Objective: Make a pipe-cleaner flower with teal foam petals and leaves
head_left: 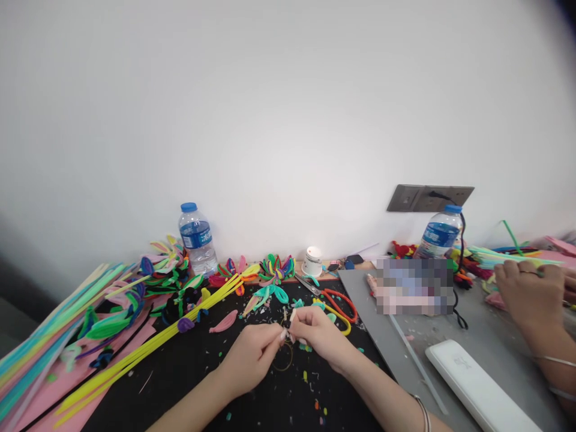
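Observation:
My left hand point(257, 355) and my right hand point(314, 333) meet over the black mat point(180, 390), fingertips pinched together. A small pale piece sticks up at the right fingertips; what sits between the fingers is too small to make out. Just below them shows a thin wire ring point(282, 367), and I cannot tell whether it is held. Beyond my right hand lie scissors point(314, 289) with red-orange handles and a yellow loop point(346, 326). A pink pipe-cleaner petal point(224, 321) rests left of the hands, with a turquoise pipe-cleaner shape point(279, 294) behind them.
Yellow pipe cleaners point(148, 354) and multicoloured bundles point(49, 336) fill the left. A water bottle point(198, 240), a white cup point(312, 261) and a second bottle point(440, 233) stand by the wall. At right are a white case point(477, 384) and another person's hand point(531, 300).

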`<state>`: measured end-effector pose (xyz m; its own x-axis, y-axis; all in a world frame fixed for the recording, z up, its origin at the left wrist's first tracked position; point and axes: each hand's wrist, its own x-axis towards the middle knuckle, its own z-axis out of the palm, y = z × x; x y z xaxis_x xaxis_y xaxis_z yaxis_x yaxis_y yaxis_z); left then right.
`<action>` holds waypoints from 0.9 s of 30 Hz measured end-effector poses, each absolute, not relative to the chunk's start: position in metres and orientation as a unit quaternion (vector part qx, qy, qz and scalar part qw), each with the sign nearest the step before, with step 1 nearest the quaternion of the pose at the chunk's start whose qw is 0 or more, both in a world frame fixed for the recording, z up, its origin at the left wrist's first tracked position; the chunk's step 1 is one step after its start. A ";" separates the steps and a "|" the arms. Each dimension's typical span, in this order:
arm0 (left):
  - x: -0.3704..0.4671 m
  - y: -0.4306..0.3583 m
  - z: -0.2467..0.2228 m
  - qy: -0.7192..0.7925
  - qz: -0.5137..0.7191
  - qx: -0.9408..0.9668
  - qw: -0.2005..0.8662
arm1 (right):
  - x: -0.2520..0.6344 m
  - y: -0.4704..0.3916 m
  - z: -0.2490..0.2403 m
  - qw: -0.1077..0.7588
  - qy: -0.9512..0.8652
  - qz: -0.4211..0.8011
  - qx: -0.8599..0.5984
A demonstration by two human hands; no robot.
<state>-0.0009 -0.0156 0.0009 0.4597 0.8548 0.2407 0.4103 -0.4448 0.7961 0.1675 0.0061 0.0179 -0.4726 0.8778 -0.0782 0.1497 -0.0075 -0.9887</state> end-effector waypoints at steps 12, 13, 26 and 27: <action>-0.017 -0.002 -0.003 0.306 0.283 0.409 0.811 | 0.184 0.006 0.041 0.307 -0.877 0.241 -0.279; -0.018 -0.002 -0.003 0.303 0.273 0.408 0.817 | 0.183 0.006 0.039 0.299 -0.884 0.229 -0.277; -0.008 -0.008 -0.003 0.361 0.290 0.610 0.643 | 0.175 0.003 0.031 0.292 -0.803 0.353 -0.381; -0.006 -0.009 -0.002 0.375 0.294 0.658 0.583 | 0.175 0.003 0.030 0.292 -0.787 0.380 -0.389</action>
